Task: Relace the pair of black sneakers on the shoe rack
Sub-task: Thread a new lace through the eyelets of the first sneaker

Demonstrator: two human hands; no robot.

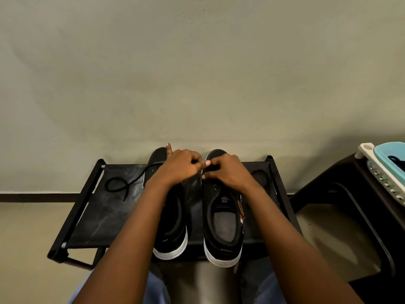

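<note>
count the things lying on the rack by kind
sneakers: 2
lace: 1
total: 3

A black fabric-topped shoe rack (92,218) stands on a pale floor (28,238). At its centre a pair of black, white-soled sneakers sits side by side, toes at 12 o'clock and heels at 6: the left sneaker (173,233) and, just beside it at 3 o'clock, the right sneaker (223,238). A black lace (118,185) lies looped on the shelf at 9 o'clock.
</note>
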